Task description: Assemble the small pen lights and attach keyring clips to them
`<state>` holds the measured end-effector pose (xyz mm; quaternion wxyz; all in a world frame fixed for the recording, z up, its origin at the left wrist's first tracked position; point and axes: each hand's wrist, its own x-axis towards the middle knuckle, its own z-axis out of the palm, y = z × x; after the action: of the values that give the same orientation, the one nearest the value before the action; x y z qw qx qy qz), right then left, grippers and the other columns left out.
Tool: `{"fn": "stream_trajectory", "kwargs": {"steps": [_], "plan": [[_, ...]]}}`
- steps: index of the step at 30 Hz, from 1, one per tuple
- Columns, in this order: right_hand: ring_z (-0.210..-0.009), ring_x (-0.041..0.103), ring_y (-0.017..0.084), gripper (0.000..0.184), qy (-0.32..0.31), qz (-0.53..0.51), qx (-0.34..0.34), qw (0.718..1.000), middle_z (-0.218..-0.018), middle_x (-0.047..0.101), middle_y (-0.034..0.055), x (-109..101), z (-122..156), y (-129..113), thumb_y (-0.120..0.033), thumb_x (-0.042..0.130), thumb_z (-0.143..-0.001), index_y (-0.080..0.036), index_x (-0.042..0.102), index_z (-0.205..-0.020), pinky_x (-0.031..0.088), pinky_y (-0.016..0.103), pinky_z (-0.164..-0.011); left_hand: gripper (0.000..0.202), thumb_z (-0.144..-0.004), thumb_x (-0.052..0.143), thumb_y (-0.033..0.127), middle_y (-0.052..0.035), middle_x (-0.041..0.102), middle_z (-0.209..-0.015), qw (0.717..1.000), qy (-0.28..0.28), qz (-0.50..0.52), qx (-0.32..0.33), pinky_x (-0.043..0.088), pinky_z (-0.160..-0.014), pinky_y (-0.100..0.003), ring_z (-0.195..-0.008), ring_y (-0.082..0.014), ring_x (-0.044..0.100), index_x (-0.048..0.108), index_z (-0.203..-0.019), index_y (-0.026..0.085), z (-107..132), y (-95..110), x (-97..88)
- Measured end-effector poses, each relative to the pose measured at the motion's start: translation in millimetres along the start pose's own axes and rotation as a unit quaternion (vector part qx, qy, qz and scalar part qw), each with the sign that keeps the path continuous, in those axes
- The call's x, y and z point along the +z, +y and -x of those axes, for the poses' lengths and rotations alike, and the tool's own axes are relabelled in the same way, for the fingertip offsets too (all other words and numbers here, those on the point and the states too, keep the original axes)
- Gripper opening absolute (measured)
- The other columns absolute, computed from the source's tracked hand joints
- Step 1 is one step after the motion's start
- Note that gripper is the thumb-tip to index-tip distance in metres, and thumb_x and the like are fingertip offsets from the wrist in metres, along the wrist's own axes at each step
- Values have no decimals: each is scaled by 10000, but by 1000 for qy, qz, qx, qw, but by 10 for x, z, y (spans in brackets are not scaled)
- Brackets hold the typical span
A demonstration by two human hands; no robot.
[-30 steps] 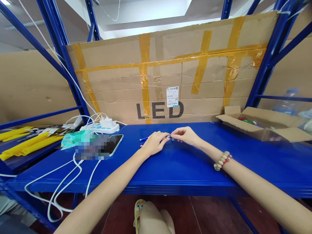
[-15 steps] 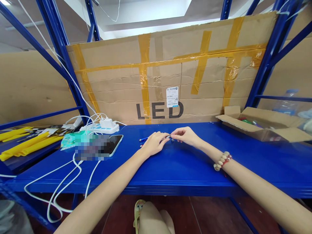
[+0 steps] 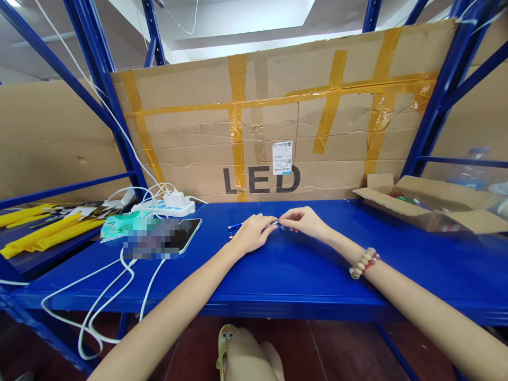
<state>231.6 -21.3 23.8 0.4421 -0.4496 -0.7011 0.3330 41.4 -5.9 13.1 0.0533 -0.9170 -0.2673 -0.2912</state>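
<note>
Small shiny piece (image 3: 276,223) sits between the two hands, near mid-depth on the blue shelf (image 3: 286,275); mostly covered by fingers, visible bit runs roughly left-right, can't tell which end is which. Left hand (image 3: 253,233): palm down, low over shelf, fingers pointing right, thumb and fingers closed on piece. Right hand (image 3: 305,222): pointing left, thumb-finger pinch closed at its right end. Forearms converge from both lower corners. Blue stick (image 3: 235,226) pokes out beyond left hand, long axis near left-right, outer end slightly nearer the wearer.
</note>
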Motion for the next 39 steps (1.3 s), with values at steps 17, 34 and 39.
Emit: {"fn": "stream_trajectory", "kwargs": {"steps": [17, 34, 39], "plan": [[-486, 475, 76, 400, -3, -3, 0, 1000, -599, 615, 27, 4, 2, -8, -484, 703, -564, -126, 683, -740, 381, 215, -447, 301, -928, 335, 323, -48, 650, -964, 1000, 1, -1, 1, 415, -791, -314, -837, -169, 553, 565, -1063, 185, 0, -8, 6], [-491, 482, 81, 403, -9, -1, -3, 1000, -606, 622, 30, -2, 1, 7, -494, 700, -571, -129, 687, -741, 382, 222, -453, 265, -921, 361, 298, -37, 654, -911, 1000, 0, 7, 4, 409, -767, -311, -810, -169, 547, 567, -1039, 182, -1, 6, -4], [-488, 475, 75, 380, -10, -7, -3, 1000, -597, 616, 23, -2, 2, -3, -469, 704, -575, -126, 681, -736, 374, 215, -449, 262, -921, 362, 294, -35, 653, -908, 1000, -1, 5, 4, 409, -764, -310, -810, -170, 546, 566, -1040, 181, 0, 6, -4]]}}
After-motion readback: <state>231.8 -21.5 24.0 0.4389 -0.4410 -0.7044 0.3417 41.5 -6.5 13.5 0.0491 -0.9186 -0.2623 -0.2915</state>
